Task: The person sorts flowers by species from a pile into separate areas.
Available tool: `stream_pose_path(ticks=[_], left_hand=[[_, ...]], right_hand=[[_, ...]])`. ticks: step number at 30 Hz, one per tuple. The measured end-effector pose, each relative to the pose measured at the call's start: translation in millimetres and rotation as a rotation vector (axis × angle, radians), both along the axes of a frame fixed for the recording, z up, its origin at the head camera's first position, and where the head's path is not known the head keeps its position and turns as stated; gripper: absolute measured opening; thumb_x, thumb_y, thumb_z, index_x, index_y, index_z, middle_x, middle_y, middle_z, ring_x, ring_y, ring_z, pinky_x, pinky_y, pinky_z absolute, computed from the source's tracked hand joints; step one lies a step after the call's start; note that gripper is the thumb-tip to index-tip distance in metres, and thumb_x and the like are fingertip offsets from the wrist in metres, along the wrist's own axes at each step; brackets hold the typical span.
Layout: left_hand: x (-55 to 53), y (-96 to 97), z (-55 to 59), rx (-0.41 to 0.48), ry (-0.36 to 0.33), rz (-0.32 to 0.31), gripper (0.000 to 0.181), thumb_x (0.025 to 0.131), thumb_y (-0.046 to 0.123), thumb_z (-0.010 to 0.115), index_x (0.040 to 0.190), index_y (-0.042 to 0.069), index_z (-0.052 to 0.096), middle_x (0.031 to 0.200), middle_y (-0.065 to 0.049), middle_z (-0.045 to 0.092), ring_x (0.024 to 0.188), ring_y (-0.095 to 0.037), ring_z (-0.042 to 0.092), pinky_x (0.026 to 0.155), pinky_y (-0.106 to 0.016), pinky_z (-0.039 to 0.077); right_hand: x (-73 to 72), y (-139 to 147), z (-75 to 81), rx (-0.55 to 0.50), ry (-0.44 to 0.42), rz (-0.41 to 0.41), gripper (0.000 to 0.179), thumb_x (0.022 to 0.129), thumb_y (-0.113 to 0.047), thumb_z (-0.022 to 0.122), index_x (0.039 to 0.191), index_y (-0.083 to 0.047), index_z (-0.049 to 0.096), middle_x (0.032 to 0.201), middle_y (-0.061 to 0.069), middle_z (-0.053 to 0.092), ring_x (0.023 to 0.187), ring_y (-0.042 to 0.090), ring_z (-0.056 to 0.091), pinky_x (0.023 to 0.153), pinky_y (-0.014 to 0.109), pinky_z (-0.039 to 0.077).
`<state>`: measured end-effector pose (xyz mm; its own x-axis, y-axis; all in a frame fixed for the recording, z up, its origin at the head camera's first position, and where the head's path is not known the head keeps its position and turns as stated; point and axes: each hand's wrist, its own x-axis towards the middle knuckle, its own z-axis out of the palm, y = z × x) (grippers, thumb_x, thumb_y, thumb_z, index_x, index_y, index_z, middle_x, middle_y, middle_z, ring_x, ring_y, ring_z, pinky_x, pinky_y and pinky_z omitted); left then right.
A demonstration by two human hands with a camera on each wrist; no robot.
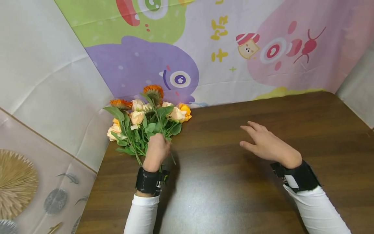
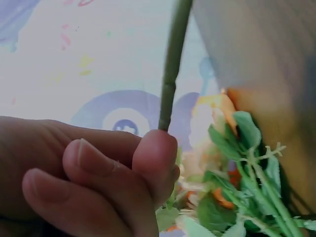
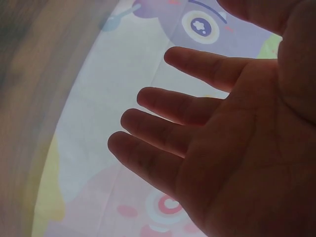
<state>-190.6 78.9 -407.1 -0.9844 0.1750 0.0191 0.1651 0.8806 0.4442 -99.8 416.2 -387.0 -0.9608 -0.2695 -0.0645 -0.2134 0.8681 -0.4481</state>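
Note:
At the table's left side my left hand [image 1: 157, 149] pinches a green flower stem [image 2: 174, 69] between curled fingers. The stem's end stands out past the fingertips in the left wrist view. In the head view, an orange flower [image 1: 154, 93] rises above that fist, its stalk running down toward it. Around and beyond the hand lies a pile of cream roses [image 1: 137, 117], orange blooms and green leaves [image 1: 150, 128]. My right hand [image 1: 267, 143] hovers over the table's right half, fingers spread and holding nothing; its palm [image 3: 247, 148] shows in the right wrist view.
The brown wooden table [image 1: 210, 182] meets a cartoon-printed cloth [image 1: 216, 78] along its back edge. White cloth [image 1: 58, 71] hangs at the left, close beside the flowers. A patterned cloth [image 1: 43, 172] spreads below the table's left edge.

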Motion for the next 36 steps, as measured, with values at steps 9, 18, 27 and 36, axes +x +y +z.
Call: stream_pose_path(ticks=[9,18,27,36], left_hand=[[11.0,6.1,12.6,0.087,0.179,-0.072,0.049,0.091,0.011,0.051,0.046,0.014,0.033,0.043,0.002,0.030,0.033,-0.017,0.039,0.036,-0.027,0.031],[15.0,13.7,16.6,0.192,0.287,-0.160,0.039,0.096,0.013,0.046,0.058,0.010,0.048,0.050,-0.006,0.051,0.037,-0.014,0.042,0.037,-0.028,0.033],[21.5,22.5,14.4,0.263,0.295,-0.208,0.019,0.097,0.015,0.045,0.083,0.004,0.050,0.059,-0.007,0.058,0.041,-0.009,0.048,0.037,-0.028,0.041],[31.4,35.7,12.8,0.369,0.296,-0.317,0.014,0.096,0.010,0.046,0.088,0.001,0.052,0.065,-0.008,0.062,0.046,-0.005,0.052,0.040,-0.023,0.047]], right_hand=[[-0.6,-1.0,1.3,-0.021,-0.007,0.007,0.064,0.093,-0.037,0.052,0.139,0.000,0.030,0.144,0.032,0.021,0.128,0.047,0.020,0.098,0.066,0.026],[-1.1,-2.4,2.5,-0.038,0.014,0.008,0.063,0.093,-0.037,0.051,0.140,0.000,0.029,0.143,0.032,0.024,0.127,0.046,0.024,0.096,0.064,0.031],[-3.2,-7.9,1.1,-0.087,0.124,-0.016,0.053,0.092,-0.030,0.054,0.135,-0.002,0.038,0.133,0.023,0.040,0.119,0.034,0.040,0.092,0.056,0.040],[-3.1,-17.4,2.0,-0.262,0.312,-0.010,0.031,0.090,-0.015,0.058,0.119,-0.005,0.056,0.102,0.011,0.062,0.087,0.019,0.058,0.070,0.046,0.052]])
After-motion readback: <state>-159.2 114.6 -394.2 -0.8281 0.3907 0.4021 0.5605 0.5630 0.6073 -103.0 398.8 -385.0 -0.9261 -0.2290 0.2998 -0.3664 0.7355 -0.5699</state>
